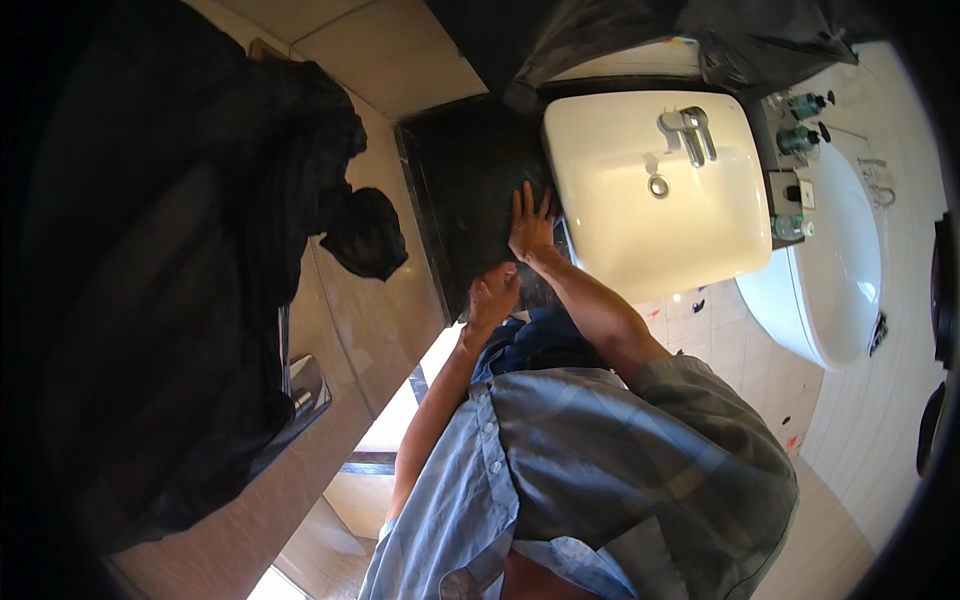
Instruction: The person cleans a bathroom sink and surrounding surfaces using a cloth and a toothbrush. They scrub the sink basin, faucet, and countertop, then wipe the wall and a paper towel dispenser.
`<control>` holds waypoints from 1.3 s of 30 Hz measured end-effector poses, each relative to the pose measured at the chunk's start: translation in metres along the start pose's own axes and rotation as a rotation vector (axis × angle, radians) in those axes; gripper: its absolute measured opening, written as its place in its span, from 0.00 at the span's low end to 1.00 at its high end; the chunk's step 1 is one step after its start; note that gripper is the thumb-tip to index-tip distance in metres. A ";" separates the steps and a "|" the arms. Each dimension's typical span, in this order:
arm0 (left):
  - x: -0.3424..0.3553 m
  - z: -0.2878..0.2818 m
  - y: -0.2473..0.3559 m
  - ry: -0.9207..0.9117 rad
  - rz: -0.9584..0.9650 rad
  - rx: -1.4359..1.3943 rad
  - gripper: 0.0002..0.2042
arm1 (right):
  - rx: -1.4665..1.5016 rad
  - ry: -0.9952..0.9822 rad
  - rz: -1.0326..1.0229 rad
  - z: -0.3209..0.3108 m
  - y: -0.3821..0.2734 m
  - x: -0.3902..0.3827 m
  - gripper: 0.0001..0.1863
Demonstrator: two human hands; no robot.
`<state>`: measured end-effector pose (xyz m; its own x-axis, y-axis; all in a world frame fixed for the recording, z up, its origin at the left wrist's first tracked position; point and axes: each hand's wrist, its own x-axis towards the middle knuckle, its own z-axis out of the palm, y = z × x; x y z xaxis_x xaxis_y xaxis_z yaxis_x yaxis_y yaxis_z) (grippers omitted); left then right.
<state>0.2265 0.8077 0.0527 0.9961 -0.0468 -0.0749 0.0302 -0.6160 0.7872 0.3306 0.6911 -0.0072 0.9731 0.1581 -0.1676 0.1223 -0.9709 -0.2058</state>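
Observation:
My right hand [532,228] lies on the black countertop [455,185] beside the left side of the white sink [610,240], its fingers spread and pointing away from me. Nearer to me, at the counter's front edge, my left hand [493,292] is closed with the fingers curled in. Whatever it may hold is hidden. In the sink are a chrome faucet [690,135] and a round drain [658,186].
Black plastic sheeting [200,250] hangs along the left wall, with more [640,30] above the sink. Pump bottles [800,138] stand right of the sink. Beyond them is a white bathtub [840,250]. Small red and black scraps [698,306] lie on the tiled floor.

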 end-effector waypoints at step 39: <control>-0.115 -0.041 -0.029 0.022 -0.086 -0.083 0.11 | 0.104 0.271 -0.026 0.044 -0.030 -0.109 0.27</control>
<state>0.1143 0.8630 0.0637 0.9911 0.0211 -0.1313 0.1212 -0.5496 0.8266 0.2119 0.7108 -0.0246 0.9882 0.1157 0.1004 0.1413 -0.9413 -0.3064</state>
